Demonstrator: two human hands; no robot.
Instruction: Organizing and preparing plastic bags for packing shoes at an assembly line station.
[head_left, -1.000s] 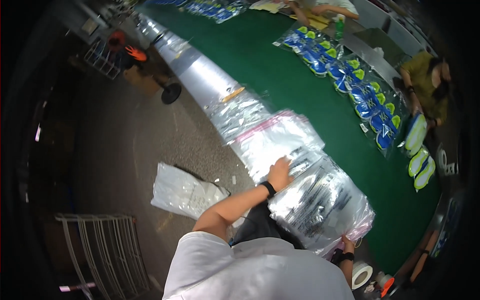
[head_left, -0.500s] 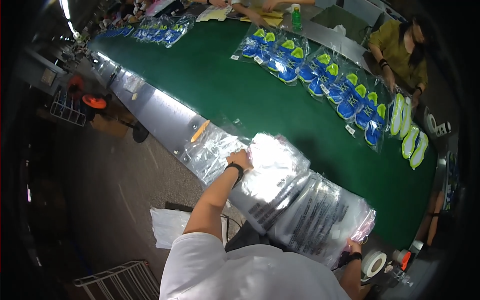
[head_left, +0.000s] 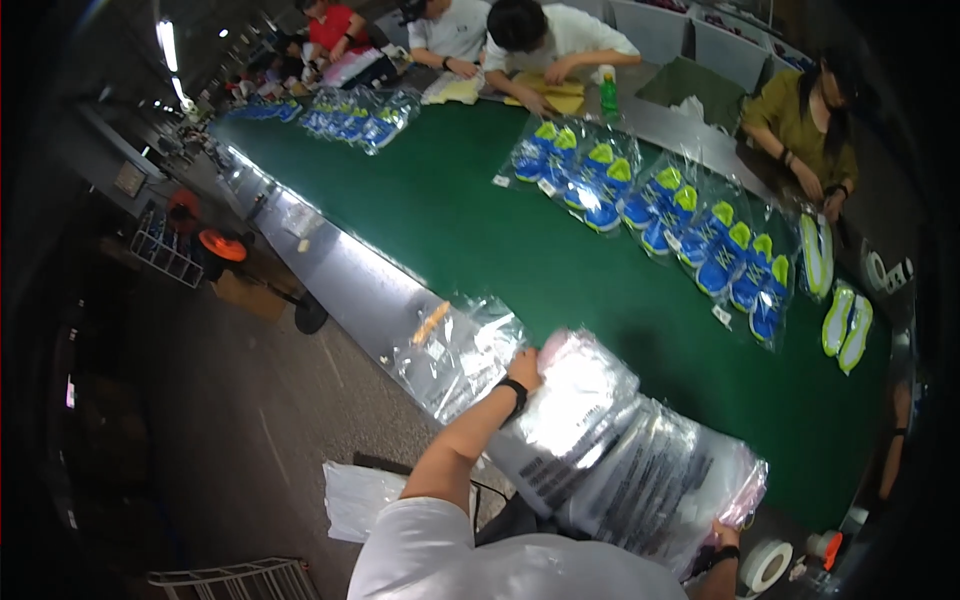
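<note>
At the left fingers [head_left: 529,362] — a pink-edged stack of clear plastic bags [head_left: 588,388].

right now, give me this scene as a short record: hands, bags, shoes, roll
left grip: at the pinkish edge of the left bag stack
right grip: at the pinkish end of the right bag stack
loose clear bags: left of the left grip
bagged shoes: blue and lime, across the green surface
white roll: right of the right grip
</note>
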